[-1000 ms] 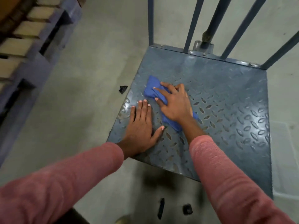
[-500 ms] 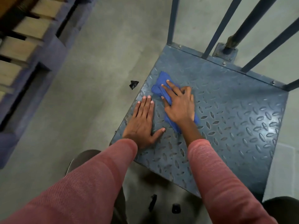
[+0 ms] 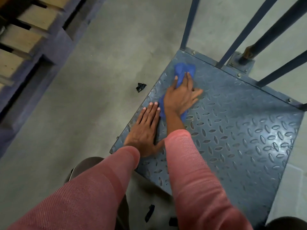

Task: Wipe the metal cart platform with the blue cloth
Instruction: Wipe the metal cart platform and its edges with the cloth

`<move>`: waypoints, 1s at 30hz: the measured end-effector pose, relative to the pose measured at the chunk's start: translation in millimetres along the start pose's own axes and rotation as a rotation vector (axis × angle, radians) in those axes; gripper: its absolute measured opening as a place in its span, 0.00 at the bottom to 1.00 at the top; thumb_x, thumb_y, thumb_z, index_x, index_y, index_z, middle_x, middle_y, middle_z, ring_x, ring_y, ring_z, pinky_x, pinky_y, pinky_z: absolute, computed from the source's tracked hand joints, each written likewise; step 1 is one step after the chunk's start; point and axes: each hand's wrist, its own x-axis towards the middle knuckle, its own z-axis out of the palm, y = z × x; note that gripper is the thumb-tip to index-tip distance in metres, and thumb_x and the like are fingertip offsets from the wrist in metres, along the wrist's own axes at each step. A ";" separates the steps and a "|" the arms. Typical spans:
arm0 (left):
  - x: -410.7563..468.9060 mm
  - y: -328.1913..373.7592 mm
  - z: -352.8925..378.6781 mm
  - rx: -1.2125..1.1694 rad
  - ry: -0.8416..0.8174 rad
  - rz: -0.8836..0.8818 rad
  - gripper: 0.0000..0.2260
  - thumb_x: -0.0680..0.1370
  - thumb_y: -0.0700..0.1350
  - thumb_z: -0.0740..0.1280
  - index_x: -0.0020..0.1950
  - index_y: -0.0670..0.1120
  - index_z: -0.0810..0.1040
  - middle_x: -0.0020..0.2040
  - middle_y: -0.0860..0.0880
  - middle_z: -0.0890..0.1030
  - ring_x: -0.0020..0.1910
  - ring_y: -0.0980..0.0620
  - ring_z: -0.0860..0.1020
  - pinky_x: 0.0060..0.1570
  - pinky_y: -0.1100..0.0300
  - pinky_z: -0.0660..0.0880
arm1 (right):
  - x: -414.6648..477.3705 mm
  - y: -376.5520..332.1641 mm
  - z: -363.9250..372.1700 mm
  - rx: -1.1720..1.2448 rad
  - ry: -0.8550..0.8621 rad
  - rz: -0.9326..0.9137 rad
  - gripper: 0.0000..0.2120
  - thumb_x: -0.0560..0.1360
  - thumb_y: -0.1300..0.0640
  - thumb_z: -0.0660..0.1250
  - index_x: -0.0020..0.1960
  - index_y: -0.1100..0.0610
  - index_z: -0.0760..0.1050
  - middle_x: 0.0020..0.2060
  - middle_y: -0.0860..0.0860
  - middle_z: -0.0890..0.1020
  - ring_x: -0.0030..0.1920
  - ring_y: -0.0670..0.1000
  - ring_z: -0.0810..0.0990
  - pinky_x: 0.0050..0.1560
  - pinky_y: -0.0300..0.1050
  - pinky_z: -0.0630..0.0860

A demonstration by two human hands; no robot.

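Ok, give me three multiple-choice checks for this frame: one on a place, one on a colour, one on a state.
1. Relative to the platform, the black scrap lies: A on it; B on the floor left of it; C under it.
2. The sleeves are: A green; B white; C pink.
3. The left hand is: A flat on the platform; B clenched in a fist; C raised in the air.
Key: 1 B, it sits off the left edge; 2 C, both forearms show pink knit; 3 A, its fingers lie straight on the metal while the right hand presses the cloth.
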 end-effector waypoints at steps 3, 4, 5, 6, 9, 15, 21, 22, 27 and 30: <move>-0.3 0.4 -0.4 -0.042 0.002 -0.009 0.49 0.78 0.74 0.46 0.84 0.39 0.41 0.85 0.40 0.39 0.83 0.44 0.35 0.82 0.44 0.44 | -4.5 -3.0 3.5 -0.183 -0.327 -0.551 0.22 0.80 0.42 0.62 0.72 0.45 0.72 0.68 0.38 0.75 0.57 0.54 0.70 0.52 0.49 0.67; -0.3 0.3 0.1 -0.060 0.022 -0.014 0.48 0.78 0.74 0.45 0.84 0.39 0.42 0.85 0.41 0.41 0.84 0.45 0.36 0.82 0.44 0.45 | 0.5 0.5 4.7 -0.224 -0.395 -0.609 0.22 0.80 0.43 0.62 0.73 0.43 0.70 0.70 0.36 0.72 0.59 0.53 0.68 0.53 0.48 0.66; 0.0 0.3 -0.1 -0.074 0.046 -0.015 0.48 0.78 0.74 0.46 0.84 0.39 0.43 0.85 0.41 0.42 0.84 0.45 0.38 0.82 0.44 0.46 | 6.9 3.4 5.5 -0.224 -0.396 -0.576 0.23 0.79 0.45 0.63 0.74 0.43 0.70 0.71 0.34 0.70 0.59 0.53 0.68 0.53 0.47 0.65; 0.3 0.2 -0.2 -0.081 0.065 -0.015 0.48 0.79 0.74 0.48 0.84 0.39 0.44 0.85 0.41 0.42 0.84 0.45 0.39 0.82 0.44 0.47 | 12.7 8.2 6.5 -0.230 -0.362 -0.498 0.24 0.77 0.46 0.64 0.74 0.43 0.69 0.72 0.34 0.69 0.59 0.53 0.67 0.53 0.47 0.65; -0.3 2.2 -1.9 -0.092 0.084 -0.011 0.47 0.79 0.72 0.51 0.85 0.39 0.45 0.85 0.42 0.43 0.84 0.45 0.40 0.82 0.43 0.49 | 12.6 33.3 -9.8 -0.316 -0.197 -0.260 0.29 0.73 0.51 0.66 0.74 0.44 0.69 0.74 0.36 0.67 0.57 0.54 0.68 0.55 0.49 0.67; 0.6 2.6 -5.5 -0.076 0.054 -0.012 0.46 0.79 0.72 0.48 0.85 0.40 0.44 0.85 0.42 0.42 0.84 0.45 0.40 0.82 0.43 0.49 | -5.4 50.8 -36.1 0.016 0.184 0.057 0.25 0.72 0.59 0.64 0.69 0.57 0.76 0.69 0.47 0.77 0.51 0.55 0.67 0.57 0.48 0.71; 1.1 1.2 0.4 -0.078 0.075 -0.012 0.47 0.79 0.72 0.51 0.85 0.39 0.46 0.85 0.41 0.44 0.85 0.45 0.41 0.82 0.43 0.49 | 0.9 20.7 -11.1 -0.204 -0.381 -0.541 0.30 0.73 0.58 0.68 0.75 0.51 0.69 0.73 0.42 0.70 0.59 0.55 0.68 0.59 0.50 0.72; 0.5 0.9 0.4 -0.075 0.080 -0.011 0.47 0.79 0.72 0.52 0.85 0.39 0.46 0.85 0.41 0.44 0.85 0.44 0.41 0.82 0.43 0.49 | 5.1 30.3 -15.2 -0.220 -0.345 -0.485 0.31 0.72 0.57 0.68 0.75 0.51 0.69 0.74 0.42 0.70 0.58 0.55 0.68 0.60 0.49 0.71; 1.1 0.9 -2.7 -0.066 0.067 -0.003 0.47 0.79 0.72 0.50 0.85 0.40 0.43 0.85 0.42 0.42 0.84 0.44 0.40 0.82 0.42 0.49 | 19.8 118.3 -73.6 -0.256 0.038 -0.231 0.27 0.72 0.55 0.61 0.71 0.55 0.75 0.70 0.48 0.76 0.51 0.59 0.71 0.55 0.49 0.71; 0.4 1.0 -2.5 -0.060 0.061 -0.011 0.47 0.79 0.72 0.49 0.85 0.41 0.42 0.85 0.42 0.41 0.84 0.45 0.39 0.82 0.43 0.48 | 32.1 144.5 -99.5 -0.208 0.171 -0.051 0.21 0.77 0.56 0.63 0.68 0.60 0.77 0.66 0.54 0.79 0.52 0.64 0.72 0.54 0.54 0.72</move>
